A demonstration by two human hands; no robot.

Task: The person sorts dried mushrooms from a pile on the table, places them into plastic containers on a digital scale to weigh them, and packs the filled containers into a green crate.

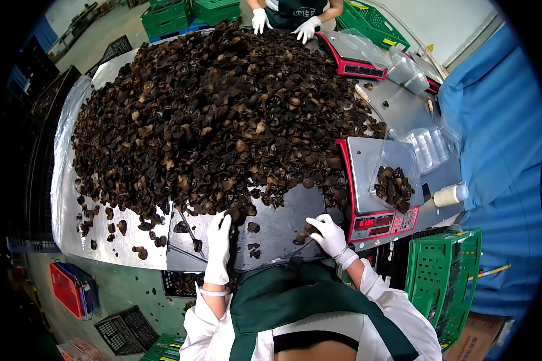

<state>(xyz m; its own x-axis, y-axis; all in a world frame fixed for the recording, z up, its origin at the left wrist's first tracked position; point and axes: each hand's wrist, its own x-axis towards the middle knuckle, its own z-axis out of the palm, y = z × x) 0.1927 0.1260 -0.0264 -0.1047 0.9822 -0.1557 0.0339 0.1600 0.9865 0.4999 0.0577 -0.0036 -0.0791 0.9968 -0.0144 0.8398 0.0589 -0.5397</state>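
A big heap of dark brown wood ear mushrooms covers most of the metal table. At its near edge is my left hand, white-gloved, fingers pressed together with a dark wood ear at the fingertips. My right hand, also gloved, pinches a small brown wood ear just left of the near scale. Between my hands, a few loose pieces lie on the dark tabletop. On the near red scale, a clear plastic box holds wood ears; its display glows red.
Across the table are a co-worker's two gloved hands at the heap's far edge. A second red scale, clear boxes and a white bottle stand on the right. Green crates are beside me; black crates sit on the floor.
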